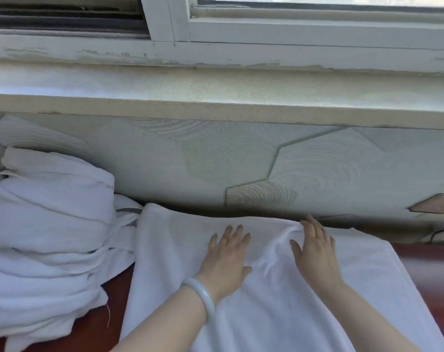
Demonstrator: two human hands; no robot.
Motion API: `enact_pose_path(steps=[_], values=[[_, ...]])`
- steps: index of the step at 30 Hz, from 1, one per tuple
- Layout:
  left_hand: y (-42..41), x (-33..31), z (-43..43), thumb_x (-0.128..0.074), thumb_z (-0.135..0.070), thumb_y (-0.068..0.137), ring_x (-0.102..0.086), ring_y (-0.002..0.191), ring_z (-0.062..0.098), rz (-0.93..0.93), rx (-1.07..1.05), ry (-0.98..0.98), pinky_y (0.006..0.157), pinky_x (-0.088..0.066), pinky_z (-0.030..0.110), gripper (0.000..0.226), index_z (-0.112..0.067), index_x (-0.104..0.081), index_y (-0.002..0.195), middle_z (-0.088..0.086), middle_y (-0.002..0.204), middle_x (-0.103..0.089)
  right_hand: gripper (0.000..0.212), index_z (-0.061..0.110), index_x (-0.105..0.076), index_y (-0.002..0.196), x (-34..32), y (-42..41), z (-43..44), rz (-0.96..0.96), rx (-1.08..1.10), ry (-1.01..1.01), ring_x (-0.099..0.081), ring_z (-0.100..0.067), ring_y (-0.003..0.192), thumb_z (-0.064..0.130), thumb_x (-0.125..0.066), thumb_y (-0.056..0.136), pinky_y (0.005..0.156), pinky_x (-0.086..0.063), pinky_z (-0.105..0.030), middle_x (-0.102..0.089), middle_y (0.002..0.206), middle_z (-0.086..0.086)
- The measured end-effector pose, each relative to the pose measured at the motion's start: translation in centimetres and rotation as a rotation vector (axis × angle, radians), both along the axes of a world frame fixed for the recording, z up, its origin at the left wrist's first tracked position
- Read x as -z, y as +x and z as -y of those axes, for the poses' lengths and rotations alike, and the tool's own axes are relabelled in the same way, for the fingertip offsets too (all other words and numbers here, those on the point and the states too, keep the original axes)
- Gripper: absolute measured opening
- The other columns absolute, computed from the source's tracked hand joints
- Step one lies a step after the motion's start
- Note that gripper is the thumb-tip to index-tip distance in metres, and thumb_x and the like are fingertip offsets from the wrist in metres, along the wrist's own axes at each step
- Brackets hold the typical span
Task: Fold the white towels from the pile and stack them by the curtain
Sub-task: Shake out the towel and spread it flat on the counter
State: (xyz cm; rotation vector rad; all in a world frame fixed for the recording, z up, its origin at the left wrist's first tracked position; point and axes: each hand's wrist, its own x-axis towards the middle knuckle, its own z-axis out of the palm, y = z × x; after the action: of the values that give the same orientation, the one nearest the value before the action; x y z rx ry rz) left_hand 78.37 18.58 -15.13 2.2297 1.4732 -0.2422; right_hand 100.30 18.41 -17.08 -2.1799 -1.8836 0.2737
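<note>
White towel (279, 313) nearest in head view, spread flat on red-brown counter (93, 326). Left hand (226, 260), pale bangle (203, 298) on wrist, palm down on towel's middle, fingers straight, slightly spread. Right hand (315, 255) just beside it, also flat, fingertips at towel's far edge where cloth bunches. Pile of white towels (45, 224) heaped left of towel, touching its left edge. Window sill (215, 97) beyond towel, above patterned wall (215, 153). Socket plate (434, 204) past towel's far right corner.
</note>
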Motion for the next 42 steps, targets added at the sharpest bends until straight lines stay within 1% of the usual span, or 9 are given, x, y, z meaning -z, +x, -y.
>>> enact_pose_path(steps=[5,10,14,21,24,29,34,39,42], values=[[1.8,2.3,0.8,-0.046,-0.064,0.089,0.031,0.144,0.027,-0.110,0.016,-0.111,0.113,0.013,0.062,0.093,-0.036,0.016,0.152,-0.007,0.156,0.032,0.085,0.020,0.014,0.153,0.6,6.5,4.8,0.081,0.074,-0.481,0.013,-0.021,0.149,0.065,-0.024,0.092,0.119,0.000,-0.049,0.017,0.161,0.004],[0.8,3.6,3.4,-0.021,-0.080,0.074,0.034,0.141,0.022,-0.145,0.116,0.061,0.109,0.014,0.057,0.095,-0.041,0.028,0.144,-0.004,0.161,0.023,0.113,0.014,0.009,0.151,0.4,7.3,9.1,0.076,0.047,-0.496,-0.005,-0.025,0.150,0.085,0.022,0.064,0.116,-0.015,-0.052,0.007,0.160,0.003],[-0.7,5.2,8.3,-0.037,-0.080,0.069,-0.006,0.149,0.029,-0.180,0.153,0.151,0.105,-0.009,0.057,0.101,-0.027,-0.021,0.154,0.004,0.156,-0.034,0.075,0.017,-0.044,0.139,0.6,7.7,15.0,0.042,0.005,-0.395,-0.054,-0.030,0.121,0.068,-0.014,0.093,0.094,-0.042,-0.046,-0.054,0.140,-0.006],[5.7,0.4,7.8,-0.065,-0.057,0.066,-0.063,0.103,0.029,-0.152,0.205,0.293,0.077,-0.055,0.060,0.052,-0.013,-0.074,0.093,0.008,0.111,-0.065,0.033,0.012,-0.062,0.120,-1.6,12.7,14.8,-0.143,0.187,-0.131,-0.055,-0.026,0.113,0.031,-0.059,0.094,0.094,-0.042,-0.033,-0.059,0.125,-0.003],[10.7,-0.3,5.2,-0.092,-0.038,0.050,-0.069,0.083,0.023,-0.020,0.195,0.333,0.073,-0.059,0.041,0.046,-0.016,-0.071,0.084,0.002,0.092,-0.066,0.028,0.004,-0.057,0.116,-2.6,16.2,11.6,-0.115,0.428,-0.153,-0.049,-0.031,0.111,0.021,-0.060,0.094,0.092,-0.035,-0.034,-0.056,0.116,-0.010],[18.1,-0.2,2.0,-0.049,-0.035,0.098,-0.045,0.123,0.026,0.026,0.108,0.149,0.100,-0.038,0.036,0.044,-0.013,-0.042,0.136,0.005,0.133,-0.044,0.023,0.004,-0.050,0.106,-1.9,18.4,7.8,-0.250,0.627,-0.339,-0.051,-0.036,0.107,0.017,-0.060,0.091,0.086,-0.039,-0.037,-0.048,0.115,-0.014],[20.7,0.7,-0.1,-0.057,-0.033,0.089,-0.043,0.116,0.025,-0.036,0.057,0.003,0.095,-0.033,0.036,0.039,-0.020,-0.046,0.125,0.002,0.121,-0.050,0.023,0.014,-0.051,0.064,-1.8,20.3,5.8,-0.606,0.727,-0.394,-0.054,-0.020,0.062,0.007,-0.068,0.078,0.054,-0.043,-0.024,-0.058,0.069,-0.002],[22.3,0.8,-1.8,-0.067,-0.017,0.083,-0.051,0.093,0.019,0.350,-0.022,-0.147,0.074,-0.033,0.028,0.027,-0.033,-0.048,0.074,-0.006,0.086,-0.052,0.009,0.012,-0.074,0.080,-2.4,23.1,5.1,-0.988,0.758,-0.178,-0.060,-0.024,0.066,0.010,-0.068,0.086,0.069,-0.052,-0.034,-0.071,0.077,-0.009],[23.5,0.5,-2.5,-0.069,-0.020,0.086,-0.056,0.094,0.011,0.429,0.008,-0.213,0.077,-0.039,0.025,0.013,-0.025,-0.066,0.097,-0.009,0.096,-0.060,0.013,0.010,-0.068,0.086,-2.4,24.1,4.2,-0.994,0.753,-0.154,-0.054,-0.024,0.064,0.000,-0.061,0.082,0.065,-0.047,-0.035,-0.068,0.079,-0.016]])
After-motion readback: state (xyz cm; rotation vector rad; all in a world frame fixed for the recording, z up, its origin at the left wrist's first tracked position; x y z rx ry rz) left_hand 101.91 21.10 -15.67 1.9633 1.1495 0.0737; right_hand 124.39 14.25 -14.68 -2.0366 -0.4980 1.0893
